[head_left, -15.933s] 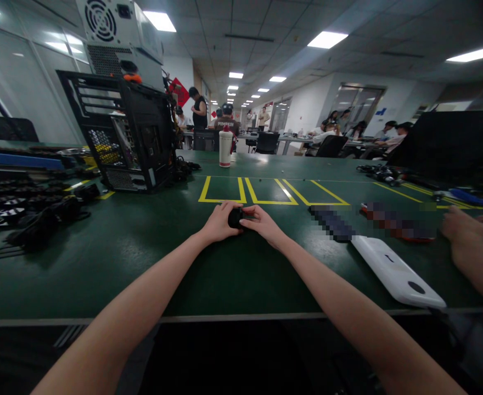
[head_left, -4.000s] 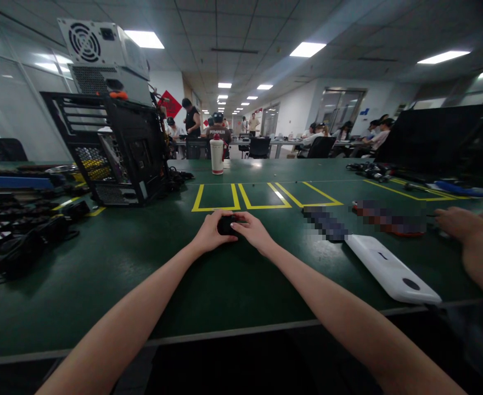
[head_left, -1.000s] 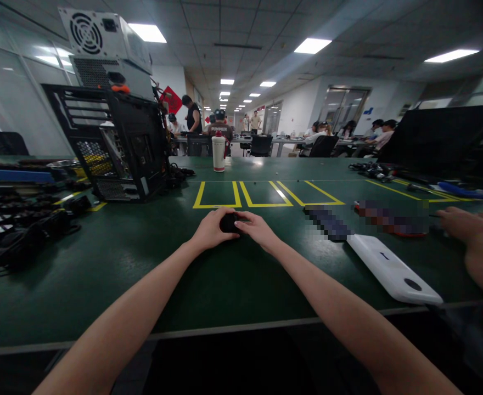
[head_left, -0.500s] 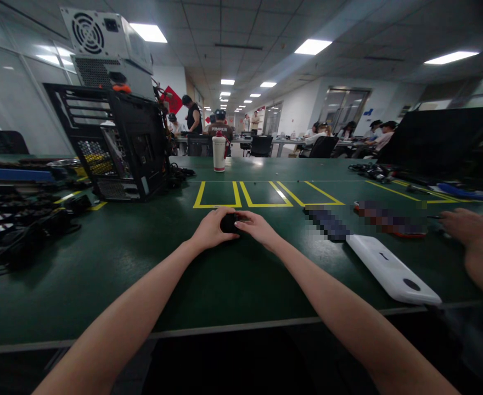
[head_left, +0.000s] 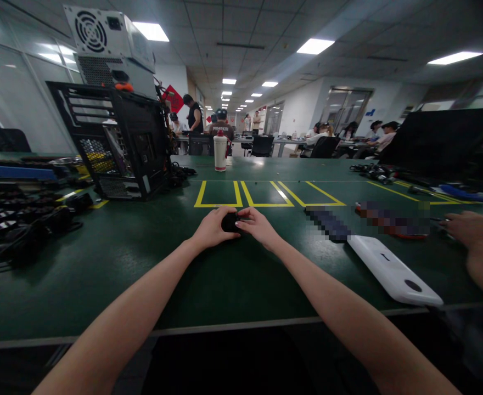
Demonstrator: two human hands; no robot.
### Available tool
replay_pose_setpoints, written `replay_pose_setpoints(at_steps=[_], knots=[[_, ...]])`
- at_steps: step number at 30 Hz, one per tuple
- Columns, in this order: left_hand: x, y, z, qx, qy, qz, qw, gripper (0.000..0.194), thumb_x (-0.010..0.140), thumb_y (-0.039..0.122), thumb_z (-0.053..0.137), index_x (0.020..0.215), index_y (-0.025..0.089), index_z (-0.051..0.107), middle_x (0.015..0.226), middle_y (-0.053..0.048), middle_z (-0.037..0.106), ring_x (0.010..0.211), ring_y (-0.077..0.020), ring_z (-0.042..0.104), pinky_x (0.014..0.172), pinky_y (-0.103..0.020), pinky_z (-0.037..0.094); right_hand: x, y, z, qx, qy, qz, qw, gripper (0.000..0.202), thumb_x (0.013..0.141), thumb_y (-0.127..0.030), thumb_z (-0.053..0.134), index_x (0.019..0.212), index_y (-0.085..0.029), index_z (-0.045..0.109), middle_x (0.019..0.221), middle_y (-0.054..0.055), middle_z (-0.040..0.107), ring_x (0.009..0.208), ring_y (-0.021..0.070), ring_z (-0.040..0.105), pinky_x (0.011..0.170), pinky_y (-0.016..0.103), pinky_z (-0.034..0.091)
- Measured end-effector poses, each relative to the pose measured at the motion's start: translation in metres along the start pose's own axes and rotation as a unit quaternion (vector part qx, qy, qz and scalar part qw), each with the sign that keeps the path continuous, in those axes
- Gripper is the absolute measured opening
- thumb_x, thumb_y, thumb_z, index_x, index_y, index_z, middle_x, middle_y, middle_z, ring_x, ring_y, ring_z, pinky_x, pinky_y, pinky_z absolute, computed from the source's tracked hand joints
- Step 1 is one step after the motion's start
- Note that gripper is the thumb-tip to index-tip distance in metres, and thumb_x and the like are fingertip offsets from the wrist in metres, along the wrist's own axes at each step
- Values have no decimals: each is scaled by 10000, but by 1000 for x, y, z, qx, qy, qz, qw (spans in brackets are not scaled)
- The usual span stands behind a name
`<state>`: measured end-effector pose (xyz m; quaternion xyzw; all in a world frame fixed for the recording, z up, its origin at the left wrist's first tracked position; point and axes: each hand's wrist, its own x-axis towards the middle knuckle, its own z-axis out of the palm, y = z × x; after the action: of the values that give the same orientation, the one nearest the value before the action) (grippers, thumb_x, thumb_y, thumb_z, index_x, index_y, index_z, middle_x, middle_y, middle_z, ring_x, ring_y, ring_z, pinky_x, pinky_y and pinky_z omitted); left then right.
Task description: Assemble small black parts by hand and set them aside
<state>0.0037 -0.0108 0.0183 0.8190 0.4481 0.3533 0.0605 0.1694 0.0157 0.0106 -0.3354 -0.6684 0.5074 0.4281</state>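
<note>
Between my hands is a small black rounded object (head_left: 229,222), low over the green table; its exact kind does not show. My left hand (head_left: 212,227) curves around its left side, thumb at the near edge and fingers over the far edge. With thumb and fingertips, my right hand (head_left: 256,226) pinches the right end of the same object. The fingers hide part of its outline.
Yellow tape boxes (head_left: 219,205) mark the green table (head_left: 241,285) beyond my hands. Left stands a black computer case (head_left: 136,142) with power supplies (head_left: 107,35) on top. Right lie a white device (head_left: 393,269) and blurred-out phone-like items (head_left: 327,222), near another person's hand (head_left: 472,230).
My hands keep their hold, and the black object looks slightly turned, showing a little more of its surface. The whole view has shifted a few pixels.
</note>
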Motion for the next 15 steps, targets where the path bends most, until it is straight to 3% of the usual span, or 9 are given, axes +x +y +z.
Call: replay_pose_setpoints(at_steps=[5,11,15], knots=[[0,-1,0,-2,2,4,1000,586,591,354,672,1112,236,432,1122,-48,522,1046,-232,487,902,-407,390,1,2,-2,-10,-30,-5,999,346,663,-174,596,995,-178,496,1040,57,536,928,154,549,866,381,412],[0,-3,2,4,8,3,1000,578,595,364,664,1109,234,434,1112,-52,528,1036,-234,492,881,-406,398,0,2,0,-31,-13,-42,999,306,613,-167,639,889,-175,506,965,30,542,946,148,520,871,350,419],[0,-3,2,0,9,0,1000,589,581,366,675,1105,235,440,1115,-54,528,1043,-237,491,883,-412,393,0,0,1,-23,-4,-37,999,241,644,-229,618,848,-174,501,913,17,545,837,135,559,826,360,440]])
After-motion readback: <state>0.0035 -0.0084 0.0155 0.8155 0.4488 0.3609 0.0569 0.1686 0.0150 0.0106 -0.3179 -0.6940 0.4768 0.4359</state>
